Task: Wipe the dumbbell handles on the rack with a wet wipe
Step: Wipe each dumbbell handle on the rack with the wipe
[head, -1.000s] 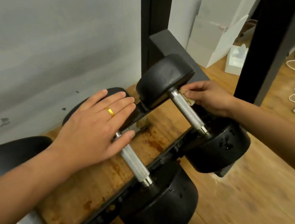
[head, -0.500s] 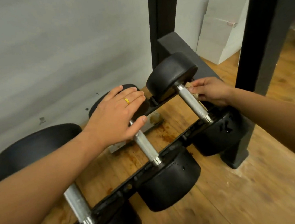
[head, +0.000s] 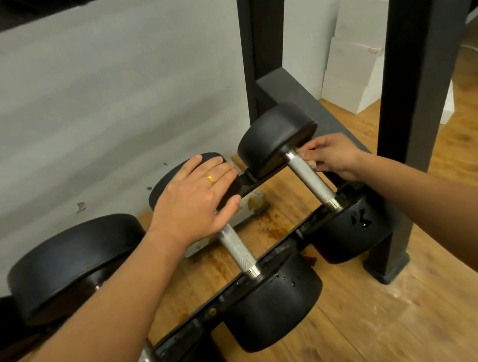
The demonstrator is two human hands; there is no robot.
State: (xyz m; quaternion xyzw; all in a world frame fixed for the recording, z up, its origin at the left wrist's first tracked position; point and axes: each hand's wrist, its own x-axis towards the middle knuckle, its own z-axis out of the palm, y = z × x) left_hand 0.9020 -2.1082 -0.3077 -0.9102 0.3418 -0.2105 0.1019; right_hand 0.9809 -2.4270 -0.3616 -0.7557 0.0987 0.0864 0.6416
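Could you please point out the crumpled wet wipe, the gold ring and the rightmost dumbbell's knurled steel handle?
Crumpled wet wipe [head: 311, 163]: head view, exposed lower corner.
Gold ring [head: 210, 179]: head view, band's top.
Knurled steel handle [head: 312, 180]: head view, mid-shaft.

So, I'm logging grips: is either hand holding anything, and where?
The right hand pinches a bunched wipe at the far end of a handle. The left hand lies flat on the middle dumbbell, holding nothing.
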